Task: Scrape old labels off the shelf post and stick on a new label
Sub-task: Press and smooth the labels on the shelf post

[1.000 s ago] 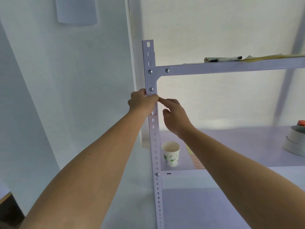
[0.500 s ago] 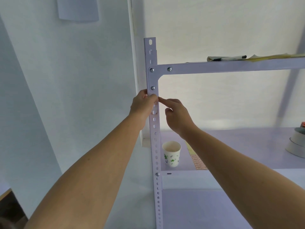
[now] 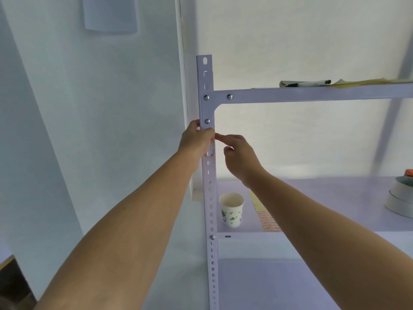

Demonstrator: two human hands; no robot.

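Head view, the only one.

- Shelf post (image 3: 209, 198): white, perforated, upright, running from twelve o'clock down to six through the middle of the view. The upper shelf rail (image 3: 312, 93) is bolted onto it and goes off toward three o'clock.
- Left hand (image 3: 196, 142): clamped on the post just below the lowest bracket bolt. Fingers curl round the far edge at nine o'clock and the thumb lies across the front face. Likely reason: to brace the post and pin down whatever sits under the thumb.
- Right hand (image 3: 239, 157): comes in from three o'clock. The forefinger reaches out to the post's near edge and meets the left thumb; the other fingers are curled in. Cannot tell whether it pinches anything or only presses.
- No label, old or new, shows on the post; the spot being worked is covered by the two hands. My guess is picking at an edge or smoothing one down, but I cannot tell which.
- Lower shelf, at five o'clock from the hands: a paper cup (image 3: 231, 209) stands upright just beside the post, perhaps for scraps. Next to it lies a label sheet (image 3: 267, 220), partly hidden by the right forearm and within easy reach.
- A marker (image 3: 308, 83) lies on the upper shelf at one o'clock.
- Tape rolls (image 3: 400, 200) are stacked at the far three o'clock edge.
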